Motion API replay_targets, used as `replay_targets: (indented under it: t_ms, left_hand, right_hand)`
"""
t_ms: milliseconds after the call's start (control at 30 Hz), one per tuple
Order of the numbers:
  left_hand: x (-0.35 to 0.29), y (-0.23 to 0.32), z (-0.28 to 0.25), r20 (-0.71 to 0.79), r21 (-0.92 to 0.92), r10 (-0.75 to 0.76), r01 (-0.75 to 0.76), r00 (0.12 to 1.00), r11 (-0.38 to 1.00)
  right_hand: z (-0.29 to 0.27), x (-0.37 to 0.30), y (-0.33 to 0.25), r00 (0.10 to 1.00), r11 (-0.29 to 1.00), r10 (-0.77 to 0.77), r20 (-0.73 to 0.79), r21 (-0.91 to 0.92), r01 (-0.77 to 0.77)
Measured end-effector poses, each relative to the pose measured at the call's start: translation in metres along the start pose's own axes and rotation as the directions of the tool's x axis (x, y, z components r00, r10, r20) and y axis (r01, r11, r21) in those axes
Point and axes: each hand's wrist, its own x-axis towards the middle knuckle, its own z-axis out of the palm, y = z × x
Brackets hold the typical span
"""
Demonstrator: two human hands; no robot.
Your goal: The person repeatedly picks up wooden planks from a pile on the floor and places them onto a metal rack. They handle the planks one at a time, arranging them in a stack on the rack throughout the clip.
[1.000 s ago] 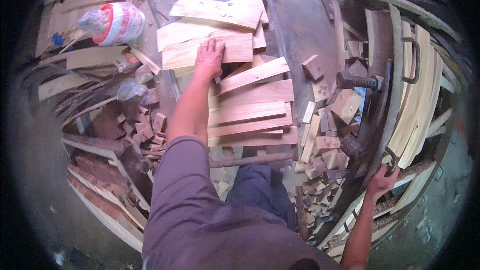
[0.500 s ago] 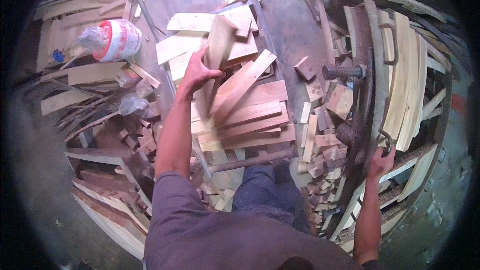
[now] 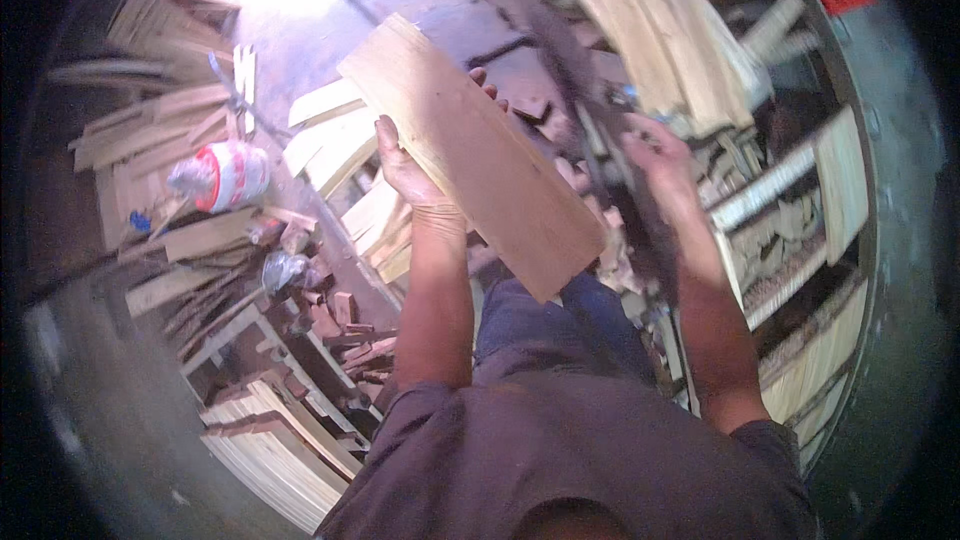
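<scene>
The left hand (image 3: 408, 172) is clamped on a wooden board (image 3: 475, 165) at twelve o'clock, thumb over one edge, fingertips showing past the other, forearm rising from seven. Apart from it at two o'clock, the right hand (image 3: 660, 152) bends its fingers; blur hides whether they grip anything.

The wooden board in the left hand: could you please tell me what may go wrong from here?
The left hand alone supports the wooden board, and the right hand is off it, so it could tip or slip.
Its lower end points toward the trousers, so a drop might strike a leg.
Bare fingers at its edge could catch splinters.
</scene>
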Motion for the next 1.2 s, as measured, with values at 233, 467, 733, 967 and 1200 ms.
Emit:
replay_targets:
  t_ms: [233, 467, 733, 967, 1200]
  left_hand:
    - [-0.044, -0.208, 0.056, 0.084, 0.191, -0.267, 0.248, 0.960, 0.950]
    - [-0.128, -0.389, 0.055, 0.046, 0.932, -0.717, 0.229, 0.696, 0.281]
    - [-0.160, -0.402, 0.030, 0.207, 0.367, -0.906, -0.888, 0.370, -0.279]
    - [-0.164, -0.417, 0.025, 0.063, 0.311, -0.930, -0.893, 0.362, -0.326]
    - [-0.171, -0.427, 0.041, 0.049, 0.352, -0.903, -0.853, 0.427, -0.385]
  right_hand:
    - [-0.126, -0.074, 0.059, 0.982, 0.997, -0.064, 0.176, 0.047, 0.056]
    - [-0.301, -0.149, 0.208, 0.826, 0.861, 0.490, -0.279, 0.299, -0.410]
    - [-0.470, -0.157, 0.305, 0.605, 0.751, 0.453, -0.655, -0.086, -0.655]
    - [-0.539, -0.095, 0.386, 0.763, 0.793, 0.213, -0.610, -0.348, -0.500]
    - [-0.409, -0.073, 0.432, 0.683, 0.731, -0.441, -0.583, -0.674, -0.103]
